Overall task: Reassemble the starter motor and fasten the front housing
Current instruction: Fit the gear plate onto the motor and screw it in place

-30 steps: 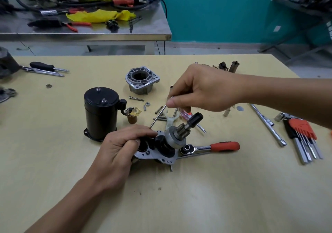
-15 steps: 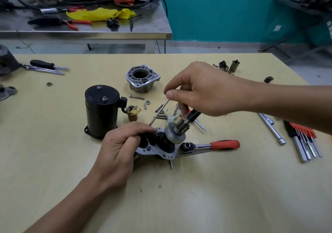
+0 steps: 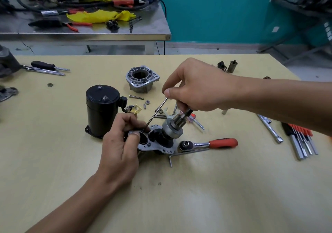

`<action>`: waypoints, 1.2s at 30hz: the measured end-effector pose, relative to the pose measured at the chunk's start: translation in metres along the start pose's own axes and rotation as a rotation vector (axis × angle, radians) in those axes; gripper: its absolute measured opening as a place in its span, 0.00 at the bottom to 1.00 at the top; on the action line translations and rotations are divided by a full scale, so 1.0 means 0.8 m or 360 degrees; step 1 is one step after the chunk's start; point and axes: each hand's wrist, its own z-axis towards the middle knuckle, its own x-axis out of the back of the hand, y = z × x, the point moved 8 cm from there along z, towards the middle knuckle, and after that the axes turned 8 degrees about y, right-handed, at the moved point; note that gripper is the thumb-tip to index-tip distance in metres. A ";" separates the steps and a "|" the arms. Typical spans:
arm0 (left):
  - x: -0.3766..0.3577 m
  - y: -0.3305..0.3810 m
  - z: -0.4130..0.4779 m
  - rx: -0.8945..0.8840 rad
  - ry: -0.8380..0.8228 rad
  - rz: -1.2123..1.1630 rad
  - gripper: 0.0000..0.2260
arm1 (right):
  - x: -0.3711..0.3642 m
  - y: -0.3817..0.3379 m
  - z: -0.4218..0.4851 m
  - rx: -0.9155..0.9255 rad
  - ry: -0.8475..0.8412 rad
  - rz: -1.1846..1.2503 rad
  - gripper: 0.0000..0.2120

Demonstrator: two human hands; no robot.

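Pinching a long thin steel bolt (image 3: 156,113) near its top, the right hand (image 3: 201,87) angles the tip into the flat silver mounting plate (image 3: 155,147). The left hand (image 3: 120,143) grips that plate, likely to steady the hole. Beyond both grips, the cast grey front housing (image 3: 142,86) stands unfitted.

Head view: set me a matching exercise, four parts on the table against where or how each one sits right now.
1 ratchet
2 front housing
3 long bolt
4 black motor body

a slanted, pinched by right hand
b lying flat, red handle
c upright near left hand
d untouched, bore facing up

Pairs: 1-b; 2-d; 3-a; 4-c
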 end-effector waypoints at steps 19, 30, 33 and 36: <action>-0.001 0.014 0.013 -0.0259 -0.0336 0.0570 0.28 | 0.033 -0.001 -0.020 0.0511 0.0083 -0.0084 0.09; -0.001 0.019 0.015 -0.0305 -0.0239 0.0374 0.12 | 0.007 -0.010 -0.004 0.0611 0.0042 -0.0076 0.09; 0.000 0.018 0.018 -0.0292 -0.0229 0.0315 0.11 | 0.006 -0.010 -0.002 0.0625 0.0042 -0.0093 0.09; -0.001 0.017 0.018 -0.0268 -0.0236 0.0306 0.11 | 0.004 -0.009 0.000 0.0638 0.0038 -0.0100 0.09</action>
